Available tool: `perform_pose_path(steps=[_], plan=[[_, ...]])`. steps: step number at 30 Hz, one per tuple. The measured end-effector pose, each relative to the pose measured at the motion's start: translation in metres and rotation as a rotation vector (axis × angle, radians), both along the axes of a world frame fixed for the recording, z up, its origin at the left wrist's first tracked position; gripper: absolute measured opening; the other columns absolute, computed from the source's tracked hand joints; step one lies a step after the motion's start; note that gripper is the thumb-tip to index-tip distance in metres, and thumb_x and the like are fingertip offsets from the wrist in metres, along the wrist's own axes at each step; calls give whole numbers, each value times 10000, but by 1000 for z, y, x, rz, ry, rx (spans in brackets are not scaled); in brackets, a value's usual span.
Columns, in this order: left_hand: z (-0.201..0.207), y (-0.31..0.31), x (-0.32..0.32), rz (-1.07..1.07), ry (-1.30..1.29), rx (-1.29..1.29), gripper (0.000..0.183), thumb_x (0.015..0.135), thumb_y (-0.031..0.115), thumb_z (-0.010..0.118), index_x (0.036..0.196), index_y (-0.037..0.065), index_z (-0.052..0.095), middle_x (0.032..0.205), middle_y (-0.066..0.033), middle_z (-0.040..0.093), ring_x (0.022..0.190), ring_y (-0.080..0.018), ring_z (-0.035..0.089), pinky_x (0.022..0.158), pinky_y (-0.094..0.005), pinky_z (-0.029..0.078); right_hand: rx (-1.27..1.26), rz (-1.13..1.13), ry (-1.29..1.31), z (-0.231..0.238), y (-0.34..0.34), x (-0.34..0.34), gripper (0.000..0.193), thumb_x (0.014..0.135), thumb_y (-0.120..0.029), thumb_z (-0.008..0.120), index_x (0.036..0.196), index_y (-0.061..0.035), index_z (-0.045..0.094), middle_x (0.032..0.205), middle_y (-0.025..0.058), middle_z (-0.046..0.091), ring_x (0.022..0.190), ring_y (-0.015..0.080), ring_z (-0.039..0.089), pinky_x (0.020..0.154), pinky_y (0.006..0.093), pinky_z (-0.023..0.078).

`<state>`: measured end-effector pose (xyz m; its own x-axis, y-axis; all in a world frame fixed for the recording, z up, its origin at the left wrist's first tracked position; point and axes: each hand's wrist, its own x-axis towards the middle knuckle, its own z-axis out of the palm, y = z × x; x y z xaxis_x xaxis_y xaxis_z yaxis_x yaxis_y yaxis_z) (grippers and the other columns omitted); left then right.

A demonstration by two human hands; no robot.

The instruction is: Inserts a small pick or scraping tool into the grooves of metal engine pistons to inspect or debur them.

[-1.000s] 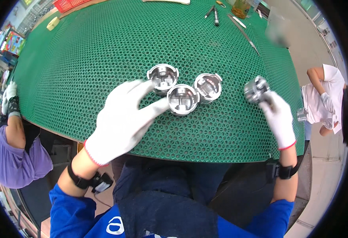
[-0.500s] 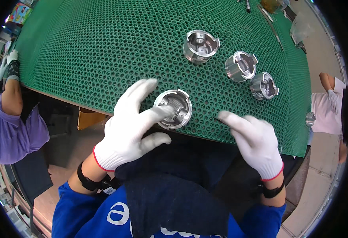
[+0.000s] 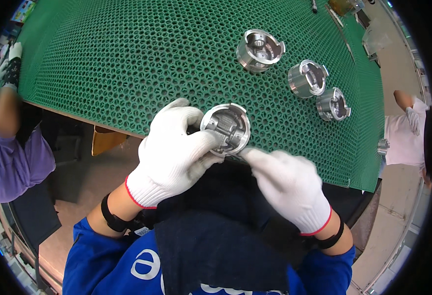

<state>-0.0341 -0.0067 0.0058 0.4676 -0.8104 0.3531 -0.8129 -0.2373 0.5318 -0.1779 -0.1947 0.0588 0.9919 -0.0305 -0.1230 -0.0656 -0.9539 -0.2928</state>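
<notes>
A silver metal piston (image 3: 236, 121), its hollow side facing up, sits at the near edge of the green table mat. My left hand (image 3: 174, 150), in a white knit glove with a red cuff, grips it from the left, with the thumb over its rim. My gloved right hand (image 3: 289, 187) is at the piston's lower right side, fingers curled together against it and slightly blurred. Whatever is in those fingertips is hidden now; a thin dark piece showed there a moment ago. Farther off stand three more pistons: one (image 3: 258, 51) behind, two (image 3: 305, 81) (image 3: 332, 105) to the right.
The green honeycomb mat (image 3: 127, 64) covers the table. A thin metal strip (image 3: 344, 37) and a clear plastic bag (image 3: 377, 40) lie at the far right. A person in purple (image 3: 12, 162) is at the left; another in a pale shirt (image 3: 400, 140) is at the right, beside another metal part (image 3: 383, 146).
My left hand has closed around the piston, which has shifted slightly right and tilted. My right hand has come left from beside it to its lower right edge.
</notes>
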Motion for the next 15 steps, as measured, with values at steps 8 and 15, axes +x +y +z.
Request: perform_pose_path(steps=[8,15], plan=[[9,5,4,-11,-20,21,388,695,300,848,1024,146,712,952,-101,593,964,-324,616,1006,-495,496,1653,-431,387,15,-13,1,446,990,-225,522,1350,35,557,842,121,685,487,74,509,438,201,397],[18,-8,11,38,-226,42,582,739,572,762,1123,138,709,1409,-255,487,1291,-555,454,1064,-573,402,2040,-630,-388,-10,-54,-40,484,1042,-378,512,1346,-7,446,695,96,581,408,100,460,353,252,381]])
